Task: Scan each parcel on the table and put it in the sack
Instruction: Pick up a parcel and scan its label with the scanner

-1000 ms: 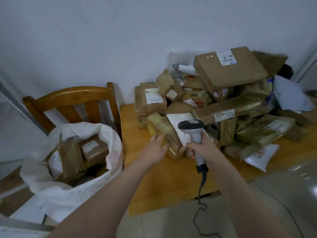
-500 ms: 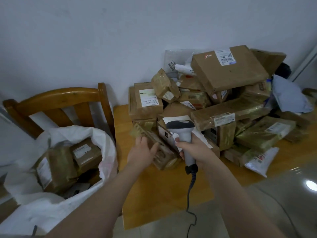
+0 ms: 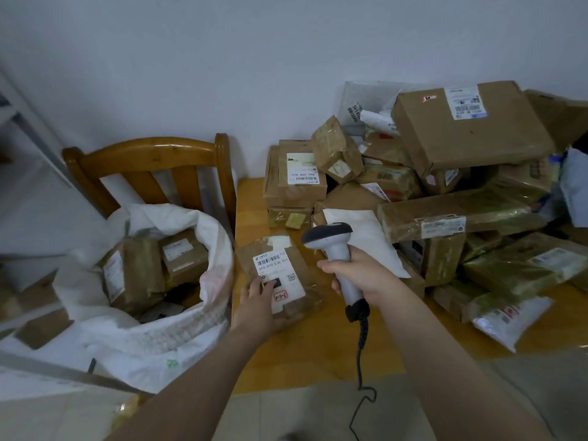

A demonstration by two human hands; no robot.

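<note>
1. 1 view: a wide-angle camera on the person's head, facing forward and down.
2. It looks from close above the near edge of the table (image 3: pixel 305 361), toward the wall (image 3: pixel 222 58).
3. The frame spans the sack (image 3: pixel 133 338) at left to the parcel heap (image 3: pixel 471 138) at right.

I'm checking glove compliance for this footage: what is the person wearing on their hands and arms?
Nothing that shows. The left hand and right hand are bare, no gloves. The left forearm and right forearm are bare to the frame's edge: no sleeves, watch or wristband in view.
</note>
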